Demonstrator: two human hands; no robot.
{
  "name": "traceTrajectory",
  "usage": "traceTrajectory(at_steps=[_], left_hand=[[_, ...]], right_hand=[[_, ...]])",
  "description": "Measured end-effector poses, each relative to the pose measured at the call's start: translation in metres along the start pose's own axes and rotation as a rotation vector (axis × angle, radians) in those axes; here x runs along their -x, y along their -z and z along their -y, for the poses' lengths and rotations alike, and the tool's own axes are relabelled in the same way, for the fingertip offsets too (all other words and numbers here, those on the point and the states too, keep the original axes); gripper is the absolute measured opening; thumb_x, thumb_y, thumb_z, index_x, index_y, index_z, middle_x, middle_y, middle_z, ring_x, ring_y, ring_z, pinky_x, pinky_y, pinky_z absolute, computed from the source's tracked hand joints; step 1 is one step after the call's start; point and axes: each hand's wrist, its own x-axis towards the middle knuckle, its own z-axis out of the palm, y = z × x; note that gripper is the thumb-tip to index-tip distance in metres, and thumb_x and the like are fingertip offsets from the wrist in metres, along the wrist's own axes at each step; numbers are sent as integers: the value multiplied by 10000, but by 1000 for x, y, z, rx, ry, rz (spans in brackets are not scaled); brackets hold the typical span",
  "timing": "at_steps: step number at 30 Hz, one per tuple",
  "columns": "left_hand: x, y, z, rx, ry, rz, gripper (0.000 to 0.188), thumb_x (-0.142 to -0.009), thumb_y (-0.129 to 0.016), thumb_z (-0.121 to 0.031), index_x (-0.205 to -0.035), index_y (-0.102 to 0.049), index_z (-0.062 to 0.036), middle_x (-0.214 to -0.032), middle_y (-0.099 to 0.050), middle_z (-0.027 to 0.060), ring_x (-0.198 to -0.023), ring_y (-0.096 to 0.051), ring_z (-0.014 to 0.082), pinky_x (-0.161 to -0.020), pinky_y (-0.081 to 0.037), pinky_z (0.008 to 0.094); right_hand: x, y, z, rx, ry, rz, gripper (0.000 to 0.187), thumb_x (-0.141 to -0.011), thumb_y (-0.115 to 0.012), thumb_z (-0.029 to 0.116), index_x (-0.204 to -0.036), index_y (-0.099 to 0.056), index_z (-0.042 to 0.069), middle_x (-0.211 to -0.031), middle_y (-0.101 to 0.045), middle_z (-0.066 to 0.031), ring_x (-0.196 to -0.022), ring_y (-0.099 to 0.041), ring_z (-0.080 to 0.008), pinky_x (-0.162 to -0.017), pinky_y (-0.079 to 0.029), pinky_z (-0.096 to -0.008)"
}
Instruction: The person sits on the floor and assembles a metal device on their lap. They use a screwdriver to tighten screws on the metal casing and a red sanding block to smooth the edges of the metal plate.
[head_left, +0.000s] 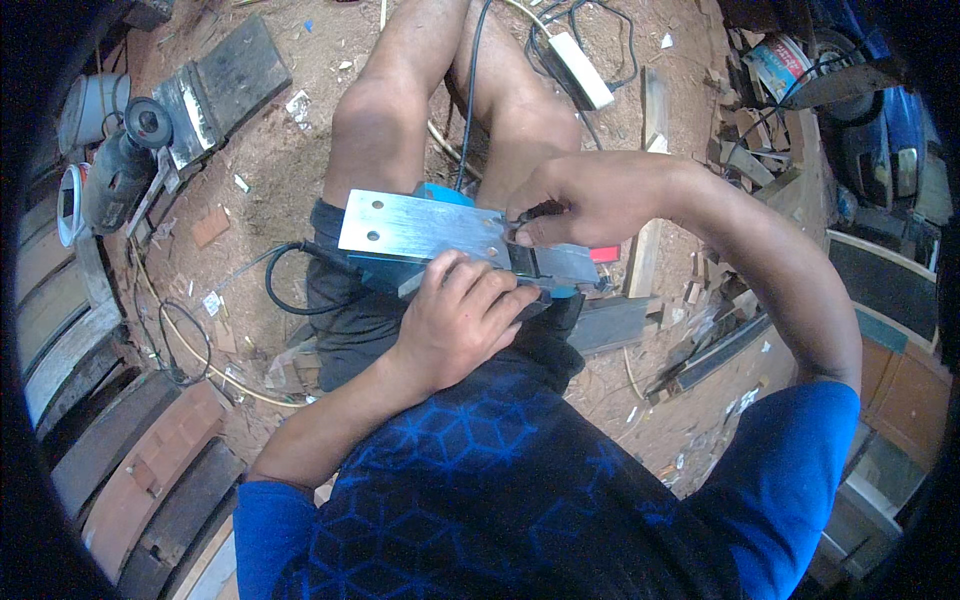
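An electric planer point(418, 226) lies upside down across my lap, its shiny metal sole facing up and parts of its blue body showing at the edges. My left hand point(465, 305) grips its near side, fingers curled over the edge beside the dark cutter slot point(522, 260). From the right, my right hand point(585, 195) reaches over the slot with thumb and fingers pinched together. Something small and dark shows at those fingertips, too hidden to name. A black cord point(285, 262) leaves the planer's left end.
A white power strip point(580, 70) with cables lies beyond my knees. At left stand an angle grinder point(120, 160) and a grey bucket point(93, 110), near stacked wood pieces point(150, 470). Offcuts, a paint bucket point(778, 68) and a blue machine point(885, 140) are at right.
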Motion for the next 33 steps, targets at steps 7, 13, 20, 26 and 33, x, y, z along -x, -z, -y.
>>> traceTrajectory(at_steps=[7,13,20,26,33], left_hand=[[-1,1,-1,3,-5,7,499,-742,-850,-322,-1205,-742,-173,-1060,-618,8,-1065,-565,238,-1037,-418,479],[0,1,1,0,-5,8,507,-748,-844,-318,-1220,-737,-167,-1073,-624,12,-1074,-565,243,-1041,-417,479],[-1,2,0,2,-7,14,511,-750,-837,-310,-1227,-732,-159,-1081,-623,17,-1076,-565,248,-1044,-415,486],[-2,2,0,3,-1,15,497,-753,-835,-309,-1215,-733,-156,-1083,-625,16,-1080,-566,248,-1050,-414,482],[-1,0,0,-4,0,5,493,-746,-842,-307,-1206,-738,-164,-1080,-631,12,-1082,-569,247,-1053,-414,480]], right_hand=[[3,-4,0,-122,-67,-49,291,-1033,-664,270,-1017,-719,-16,-781,-729,-99,-717,-713,-194,-689,-562,-366],[9,5,-9,-405,-254,-323,333,-1038,-664,260,-964,-723,-60,-768,-717,-91,-664,-722,-165,-610,-585,-309],[-7,-15,-26,-437,-388,-361,336,-1040,-638,232,-969,-712,-88,-788,-724,-118,-669,-744,-190,-614,-620,-320],[-13,-22,-30,-496,-434,-339,336,-1047,-633,228,-970,-707,-91,-799,-721,-120,-666,-741,-197,-616,-619,-326],[-17,-5,-36,-182,-137,-166,295,-1043,-658,241,-1060,-725,-46,-828,-722,-86,-732,-725,-165,-642,-575,-322]])
